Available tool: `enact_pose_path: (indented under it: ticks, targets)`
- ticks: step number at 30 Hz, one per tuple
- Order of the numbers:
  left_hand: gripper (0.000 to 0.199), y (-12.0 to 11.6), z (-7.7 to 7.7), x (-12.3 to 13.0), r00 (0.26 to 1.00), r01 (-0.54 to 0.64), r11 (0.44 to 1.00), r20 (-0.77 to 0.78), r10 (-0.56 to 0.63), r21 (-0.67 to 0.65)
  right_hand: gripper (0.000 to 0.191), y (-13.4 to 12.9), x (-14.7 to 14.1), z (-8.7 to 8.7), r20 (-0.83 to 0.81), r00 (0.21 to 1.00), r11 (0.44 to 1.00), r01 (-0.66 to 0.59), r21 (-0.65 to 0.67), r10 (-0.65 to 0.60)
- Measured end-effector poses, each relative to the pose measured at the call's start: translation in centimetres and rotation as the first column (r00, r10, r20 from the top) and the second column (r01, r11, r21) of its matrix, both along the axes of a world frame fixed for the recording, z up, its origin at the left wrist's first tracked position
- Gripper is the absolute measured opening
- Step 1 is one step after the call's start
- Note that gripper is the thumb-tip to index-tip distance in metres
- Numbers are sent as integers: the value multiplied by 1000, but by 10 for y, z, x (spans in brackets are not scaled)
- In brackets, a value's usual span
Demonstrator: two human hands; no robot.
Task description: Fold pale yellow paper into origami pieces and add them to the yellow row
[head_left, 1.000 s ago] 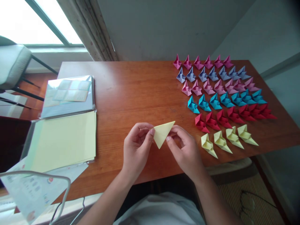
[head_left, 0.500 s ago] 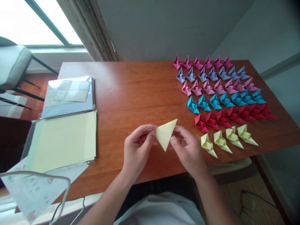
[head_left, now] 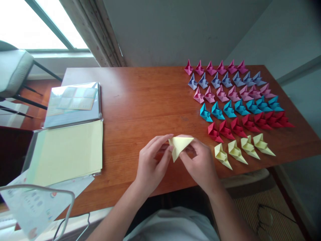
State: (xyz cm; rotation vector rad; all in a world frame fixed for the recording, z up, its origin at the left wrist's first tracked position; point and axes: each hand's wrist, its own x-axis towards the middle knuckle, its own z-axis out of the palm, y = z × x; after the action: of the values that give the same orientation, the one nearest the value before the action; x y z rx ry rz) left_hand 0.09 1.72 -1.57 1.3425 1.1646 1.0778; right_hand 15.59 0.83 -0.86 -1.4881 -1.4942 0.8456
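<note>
A pale yellow folded paper triangle (head_left: pixel 180 145) is held between my two hands above the table's front part, one point toward me. My left hand (head_left: pixel 154 161) pinches its left corner between thumb and fingers. On the other side my right hand (head_left: pixel 199 160) grips the right edge, thumb in front and fingers partly hidden behind the paper. Just right of that hand stand several yellow origami pieces (head_left: pixel 235 152) in a row. Behind them run rows of red pieces (head_left: pixel 237 127), blue pieces (head_left: pixel 228 109), pink pieces (head_left: pixel 222 94), lavender pieces (head_left: pixel 226 80) and magenta pieces (head_left: pixel 211 68).
The brown wooden table (head_left: pixel 140 97) carries a stack of yellow paper sheets (head_left: pixel 67 150) at left, with a clear plastic folder (head_left: pixel 75 103) behind it. A printed sheet (head_left: pixel 32 207) and a bent grey tube (head_left: pixel 71 204) are at the lower left. A chair (head_left: pixel 15 70) stands by the window.
The yellow paper triangle has turned, so its upper edge now lies nearly level. Both hands have shifted slightly, the left one to the right, and they are closer together.
</note>
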Motion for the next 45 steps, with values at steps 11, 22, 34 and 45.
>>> enact_pose_path:
  ticks: [11,22,34,45]
  targets:
    - [30,1,0,-1,984,129,976,-147,-103,178,20,5,0,1,114,992,999,52,-4,-51]
    - [42,-2,0,-2,965,216,971,-174,-197,99,19,5,3,4,237,971,995,-41,88,20]
    - [45,1,1,-5,978,135,990,-166,-124,52,34,-1,9,8,149,971,979,-196,49,186]
    - [41,3,-2,-7,910,197,912,413,-34,-359,42,-3,11,4,165,982,962,-134,239,96]
